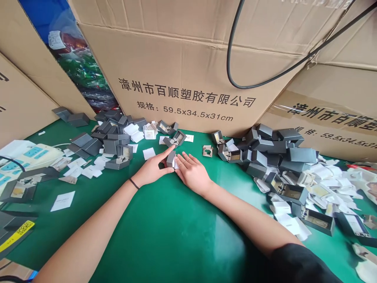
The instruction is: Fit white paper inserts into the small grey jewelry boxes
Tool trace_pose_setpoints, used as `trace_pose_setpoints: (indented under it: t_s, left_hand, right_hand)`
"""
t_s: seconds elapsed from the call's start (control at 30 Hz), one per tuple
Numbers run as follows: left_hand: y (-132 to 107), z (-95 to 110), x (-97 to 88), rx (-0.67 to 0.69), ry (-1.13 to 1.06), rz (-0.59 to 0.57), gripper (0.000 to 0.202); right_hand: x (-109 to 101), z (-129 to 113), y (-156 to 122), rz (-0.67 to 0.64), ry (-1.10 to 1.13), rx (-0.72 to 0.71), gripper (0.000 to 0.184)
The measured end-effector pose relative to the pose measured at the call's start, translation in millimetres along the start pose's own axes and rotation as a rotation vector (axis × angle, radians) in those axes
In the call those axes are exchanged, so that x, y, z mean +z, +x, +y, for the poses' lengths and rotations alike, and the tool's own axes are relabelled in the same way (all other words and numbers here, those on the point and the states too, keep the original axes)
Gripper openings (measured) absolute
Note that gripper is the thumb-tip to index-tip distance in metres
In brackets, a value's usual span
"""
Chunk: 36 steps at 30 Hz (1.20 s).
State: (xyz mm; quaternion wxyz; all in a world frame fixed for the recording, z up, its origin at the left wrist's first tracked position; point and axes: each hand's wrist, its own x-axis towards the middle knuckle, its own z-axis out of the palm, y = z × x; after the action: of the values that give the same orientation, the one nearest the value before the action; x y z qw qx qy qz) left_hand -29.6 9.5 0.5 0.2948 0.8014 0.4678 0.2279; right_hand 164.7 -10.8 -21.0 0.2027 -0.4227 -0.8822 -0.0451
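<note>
Grey box (pixel 170 160): on or just above the green bench (pixel 176 220), between the two hands, with a white piece (pixel 176 164) showing at its right side.
Left hand (pixel 151 168): thumb and forefinger pinch the box from near and far sides; a good way to steady it, I'd say.
Right hand (pixel 193 173): fingers lie over the white piece; whether they grip, I can't tell from here. Light, even pressure should spare its edges.
Open box (pixel 178 137): just beyond the left forefinger; best not nudged.
Loose card (pixel 149 153): near the left hand, better kept from underneath.
</note>
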Motion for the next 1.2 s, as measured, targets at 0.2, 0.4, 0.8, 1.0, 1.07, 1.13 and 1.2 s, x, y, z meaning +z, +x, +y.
trace_pose_setpoints:
  t_s: [0.2,0.4,0.8,1.0,1.07,1.13,1.2]
  left_hand:
    - [0.0,0.3,0.9,-0.012,0.051,-0.014,0.076]
    - [-0.1,4.3,3.5,-0.043,0.114,0.028,0.074]
    - [3.3,-5.6,4.9,-0.016,0.154,0.093,0.038]
    - [1.9,0.7,7.7,-0.058,0.06,0.122,0.036]
    - [0.3,7.2,9.4,-0.089,0.03,0.15,0.038]
    - [-1.5,13.8,11.1,-0.107,-0.004,0.19,0.04]
    - [-3.4,19.1,13.1,-0.117,-0.064,0.248,0.043]
  right_hand:
    - [-0.2,-20.6,-2.8,-0.075,-0.063,0.067,0.057]
    - [1.0,-24.6,-1.8,-0.111,-0.027,0.103,0.065]
    - [4.1,15.3,8.2,0.135,0.73,0.483,0.03]
    - [8.3,15.8,7.0,0.105,0.758,0.438,0.027]
    - [7.6,14.1,6.9,0.107,0.769,0.44,0.027]
    - [5.7,12.7,7.3,0.109,0.781,0.443,0.028]
    - [3.0,11.7,7.7,0.111,0.81,0.445,0.029]
